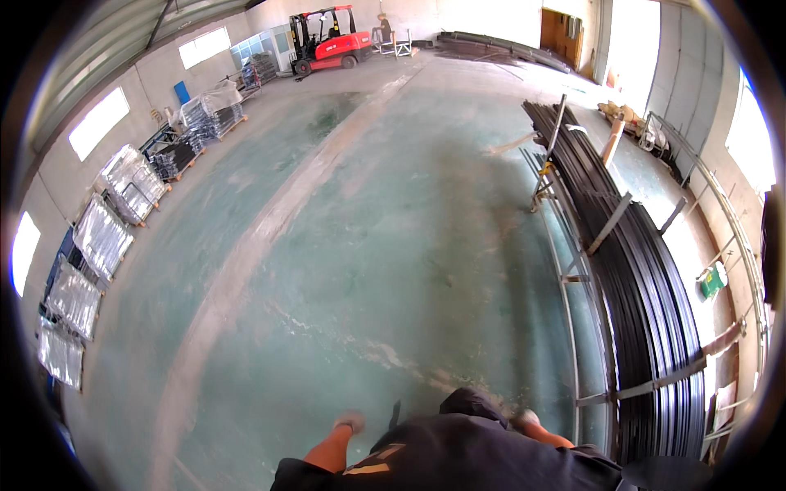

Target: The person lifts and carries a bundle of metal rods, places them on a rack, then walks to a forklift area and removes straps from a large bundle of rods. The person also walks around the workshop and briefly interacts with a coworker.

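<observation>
My left hand [350,421] hangs low at my left side, past the hem of my dark shirt [483,450]. It is small and blurred, and its fingers cannot be made out. On the other side, my right hand [524,419] shows in part beyond the dark clothing, with its fingers unclear too. Neither hand is seen touching anything around it. Nearest to my right hand is a metal rack [571,368] loaded with long black bars [655,327]. A small dark upright shape [395,413] stands out near my left hand, too indistinct to name.
Plastic-wrapped stacks [102,237] on pallets line the left wall. A red forklift [336,49] is parked at the far end, with a pile of long dark bars [499,47] to its right. A green bucket [714,281] sits beyond the rack. The green floor [352,245] carries a pale strip.
</observation>
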Demonstrator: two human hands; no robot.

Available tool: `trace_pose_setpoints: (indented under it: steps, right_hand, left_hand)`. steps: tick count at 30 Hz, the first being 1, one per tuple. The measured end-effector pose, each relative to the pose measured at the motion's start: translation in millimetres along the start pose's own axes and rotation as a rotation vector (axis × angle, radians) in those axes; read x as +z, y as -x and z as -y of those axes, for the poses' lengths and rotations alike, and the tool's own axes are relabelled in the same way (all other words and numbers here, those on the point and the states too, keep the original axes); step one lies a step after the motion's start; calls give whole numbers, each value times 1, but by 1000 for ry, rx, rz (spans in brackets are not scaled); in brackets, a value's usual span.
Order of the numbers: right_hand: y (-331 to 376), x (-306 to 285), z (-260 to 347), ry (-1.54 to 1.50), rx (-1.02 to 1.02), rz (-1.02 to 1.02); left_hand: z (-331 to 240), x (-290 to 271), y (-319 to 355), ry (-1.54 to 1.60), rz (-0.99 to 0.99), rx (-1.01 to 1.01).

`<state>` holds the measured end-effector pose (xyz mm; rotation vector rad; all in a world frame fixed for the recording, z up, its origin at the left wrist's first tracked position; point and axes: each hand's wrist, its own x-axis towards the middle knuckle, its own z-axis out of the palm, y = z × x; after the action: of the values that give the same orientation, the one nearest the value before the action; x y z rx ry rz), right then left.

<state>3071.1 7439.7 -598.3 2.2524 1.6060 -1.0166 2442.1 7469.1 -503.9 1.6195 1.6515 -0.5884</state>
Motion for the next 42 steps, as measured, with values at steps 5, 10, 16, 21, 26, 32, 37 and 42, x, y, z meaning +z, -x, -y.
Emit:
trace_pose_setpoints:
  steps: [5, 10, 16, 21, 26, 32, 37, 42]
  right_hand:
    - [-36, 2, 17, 62, 79, 276]
    - [-232, -33, 82, 257, -357, 249]
    - [-474, -346, 434, -156, -91, -104]
    - [-563, -555, 697, -394, -375, -163]
    - [-649, -600, 802, -503, -571, -227]
    - [-767, -496, 670, 104, -34, 164]
    - [-785, -470, 598, 245, 145, 427]
    - [-948, -554, 700, 257, 54, 389]
  left_hand:
    - [-63, -245, -78, 545, -502, -377]
    - [33, -214, -251, -387, -364, 90]
    - [7, -351, -312, 582, -440, -136]
    - [19, -516, -422, 1181, -370, -422]
    - [62, -631, -569, 470, -215, -331]
    - [83, -865, -699, 244, -199, -68]
    - [103, -1049, -821, 234, -303, -67]
    - [102, -1146, -948, -39, -249, -139]
